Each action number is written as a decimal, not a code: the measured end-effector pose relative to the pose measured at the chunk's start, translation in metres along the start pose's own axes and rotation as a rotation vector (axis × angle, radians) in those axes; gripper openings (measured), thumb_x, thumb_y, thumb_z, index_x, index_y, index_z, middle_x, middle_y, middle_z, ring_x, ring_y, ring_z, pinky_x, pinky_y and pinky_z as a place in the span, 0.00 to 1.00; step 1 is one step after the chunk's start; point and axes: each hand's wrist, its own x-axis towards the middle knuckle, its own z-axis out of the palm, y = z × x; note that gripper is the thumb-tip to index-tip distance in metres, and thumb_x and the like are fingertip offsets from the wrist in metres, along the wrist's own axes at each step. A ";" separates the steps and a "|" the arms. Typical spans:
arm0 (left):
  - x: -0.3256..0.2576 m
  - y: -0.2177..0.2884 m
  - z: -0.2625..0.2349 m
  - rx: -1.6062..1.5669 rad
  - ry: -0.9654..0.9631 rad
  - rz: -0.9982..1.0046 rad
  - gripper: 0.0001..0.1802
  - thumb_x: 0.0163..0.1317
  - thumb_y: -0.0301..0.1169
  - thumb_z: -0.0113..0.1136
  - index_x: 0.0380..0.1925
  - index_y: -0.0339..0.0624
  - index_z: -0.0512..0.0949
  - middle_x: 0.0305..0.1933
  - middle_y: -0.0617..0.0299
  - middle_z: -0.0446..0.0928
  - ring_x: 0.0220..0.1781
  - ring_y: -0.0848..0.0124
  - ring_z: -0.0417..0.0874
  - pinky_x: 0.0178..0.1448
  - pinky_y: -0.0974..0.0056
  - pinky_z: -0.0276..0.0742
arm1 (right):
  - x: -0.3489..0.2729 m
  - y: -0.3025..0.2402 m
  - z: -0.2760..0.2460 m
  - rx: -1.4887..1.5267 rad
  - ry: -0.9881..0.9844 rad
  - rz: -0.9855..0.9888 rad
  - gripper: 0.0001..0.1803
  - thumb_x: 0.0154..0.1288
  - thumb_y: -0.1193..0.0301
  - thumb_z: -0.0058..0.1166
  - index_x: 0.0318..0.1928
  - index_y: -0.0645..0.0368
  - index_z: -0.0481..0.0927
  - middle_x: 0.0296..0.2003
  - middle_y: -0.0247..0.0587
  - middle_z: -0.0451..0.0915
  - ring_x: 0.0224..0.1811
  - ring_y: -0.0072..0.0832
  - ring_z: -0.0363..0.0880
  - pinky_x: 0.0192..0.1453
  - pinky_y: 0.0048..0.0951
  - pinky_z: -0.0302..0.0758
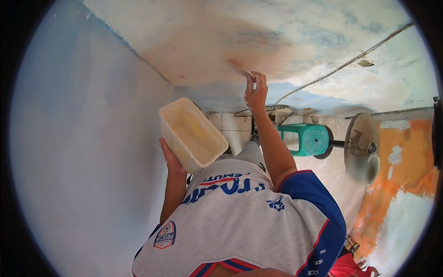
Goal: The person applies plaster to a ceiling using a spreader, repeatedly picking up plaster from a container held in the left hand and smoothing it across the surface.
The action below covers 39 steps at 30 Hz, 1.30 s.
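Observation:
My left hand grips the side of a cream-coloured rectangular plastic tub, tilted with its mouth toward me. A pale, yellowish residue coats the tub's inside. Raised ahead, my right hand pinches a thin flat scraper close to the patchy wall; whether its edge touches the surface I cannot tell. Whitish smears mark my right fingers. Around the scraper the wall has brown, cream and blue patches.
At left rises a pale blue wall, meeting the patchy wall in a corner. A cable runs along the patchy wall. Toward the right stand a green plastic stool and a round stained table. Beyond them is an orange, partly white wall.

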 end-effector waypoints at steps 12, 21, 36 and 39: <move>0.011 0.013 -0.013 0.063 0.038 -0.010 0.41 0.74 0.65 0.38 0.73 0.47 0.62 0.73 0.57 0.67 0.72 0.59 0.70 0.74 0.55 0.67 | 0.035 0.004 -0.104 -0.175 0.517 0.240 0.09 0.73 0.72 0.55 0.47 0.65 0.78 0.43 0.51 0.82 0.42 0.43 0.82 0.48 0.38 0.77; 0.017 0.011 -0.003 0.069 0.024 -0.001 0.42 0.73 0.67 0.39 0.74 0.48 0.62 0.74 0.58 0.67 0.72 0.58 0.69 0.75 0.54 0.67 | -0.024 -0.040 0.019 -0.002 0.004 -0.152 0.11 0.61 0.86 0.60 0.43 0.62 0.80 0.42 0.47 0.83 0.44 0.40 0.83 0.49 0.36 0.80; 0.006 -0.002 -0.022 0.058 0.094 0.012 0.42 0.74 0.66 0.38 0.74 0.48 0.61 0.75 0.58 0.65 0.73 0.58 0.68 0.75 0.54 0.66 | 0.009 -0.036 -0.093 -0.230 0.255 0.101 0.08 0.69 0.78 0.58 0.47 0.65 0.82 0.40 0.50 0.84 0.38 0.39 0.83 0.42 0.34 0.79; 0.010 0.000 -0.017 0.050 0.057 -0.001 0.42 0.74 0.66 0.37 0.75 0.48 0.60 0.75 0.58 0.65 0.73 0.57 0.68 0.75 0.54 0.66 | -0.014 -0.052 -0.040 -0.011 0.065 -0.206 0.08 0.64 0.82 0.60 0.44 0.62 0.81 0.39 0.46 0.85 0.39 0.38 0.85 0.43 0.33 0.81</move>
